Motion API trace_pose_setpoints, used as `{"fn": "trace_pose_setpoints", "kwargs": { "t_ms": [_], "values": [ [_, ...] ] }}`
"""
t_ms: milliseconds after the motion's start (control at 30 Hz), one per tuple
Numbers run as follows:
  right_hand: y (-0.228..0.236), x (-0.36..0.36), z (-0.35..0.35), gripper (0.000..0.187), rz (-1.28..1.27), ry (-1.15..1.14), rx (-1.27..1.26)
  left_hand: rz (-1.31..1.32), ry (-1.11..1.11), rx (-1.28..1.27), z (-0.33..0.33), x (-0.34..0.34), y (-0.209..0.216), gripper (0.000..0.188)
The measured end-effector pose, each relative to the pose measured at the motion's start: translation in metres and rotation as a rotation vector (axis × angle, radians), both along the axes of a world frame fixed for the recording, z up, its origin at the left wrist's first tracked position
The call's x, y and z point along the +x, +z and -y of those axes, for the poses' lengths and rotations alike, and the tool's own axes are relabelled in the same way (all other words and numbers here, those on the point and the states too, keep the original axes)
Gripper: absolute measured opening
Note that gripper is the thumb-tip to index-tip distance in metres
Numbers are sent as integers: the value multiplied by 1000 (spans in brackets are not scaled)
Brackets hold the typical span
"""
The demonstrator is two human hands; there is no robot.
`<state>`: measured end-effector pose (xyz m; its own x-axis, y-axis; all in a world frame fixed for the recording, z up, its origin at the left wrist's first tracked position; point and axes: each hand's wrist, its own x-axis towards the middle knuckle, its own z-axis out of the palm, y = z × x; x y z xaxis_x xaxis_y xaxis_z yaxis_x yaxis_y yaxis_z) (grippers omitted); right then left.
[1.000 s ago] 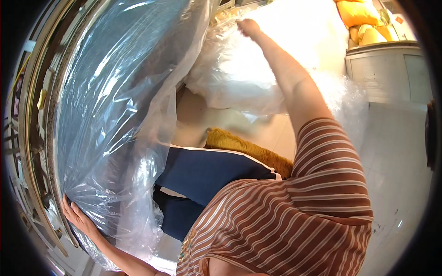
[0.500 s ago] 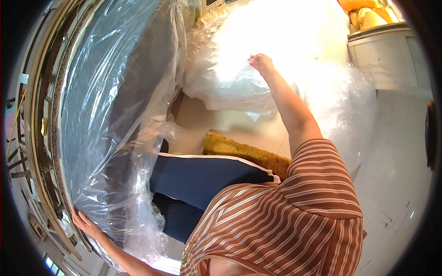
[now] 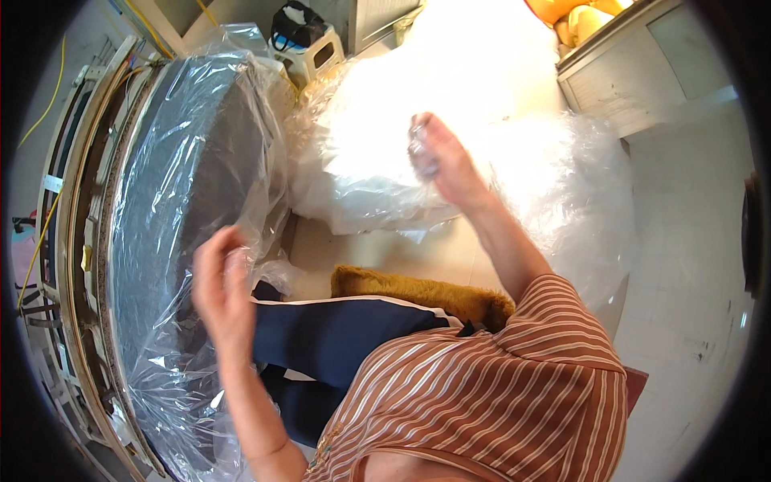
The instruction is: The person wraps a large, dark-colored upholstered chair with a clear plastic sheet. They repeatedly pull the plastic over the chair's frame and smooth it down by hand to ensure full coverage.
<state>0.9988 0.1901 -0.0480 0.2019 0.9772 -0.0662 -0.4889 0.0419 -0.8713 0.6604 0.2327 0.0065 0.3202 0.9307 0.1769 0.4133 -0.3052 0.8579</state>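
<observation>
A clear plastic sheet [image 3: 165, 185] hangs over a long dark surface on my left, wrinkled and shiny. My left hand [image 3: 223, 285] is lifted in front of that sheet, its fingers bent and blurred by motion. Out ahead, my right hand [image 3: 454, 169] is raised over a bright heap of clear plastic film [image 3: 361, 189]. Its fingers are curled round a small greyish, shiny thing [image 3: 424, 154], too smeared to name. Both hands are well apart.
A mustard furry strip [image 3: 418, 293] lies beyond my legs. Long metal rails [image 3: 100, 241] run along the left. A pale plastic stool [image 3: 309, 60] with a black bag stands at the back. A grey cabinet [image 3: 626, 76] holds orange and yellow items at the far right.
My left hand has come off the sheet's near left edge and swung up and inward. My right hand has drawn slightly back and left. The view has shifted, bringing the stool in.
</observation>
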Motion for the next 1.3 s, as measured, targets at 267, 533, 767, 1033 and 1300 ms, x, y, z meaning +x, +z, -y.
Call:
{"fn": "trace_pose_setpoints", "kwargs": {
  "t_ms": [267,533,767,1033,1300],
  "values": [
    [31,-71,49,17,421,610,16,629,-427,-1106,1,115,-54,42],
    [21,31,-28,58,1939,7,296,490,-330,-668,21,83,18,13],
    [127,26,-52,25,1190,-414,664,-71,-114,-87,-2,30,25,20],
    [95,-263,23,33,23,927,124,629,646,472,-16,-188,74,13],
    [130,-414,127,36,-149,1693,566,182,1134,819,181,-366,26,15]
  ]
}}
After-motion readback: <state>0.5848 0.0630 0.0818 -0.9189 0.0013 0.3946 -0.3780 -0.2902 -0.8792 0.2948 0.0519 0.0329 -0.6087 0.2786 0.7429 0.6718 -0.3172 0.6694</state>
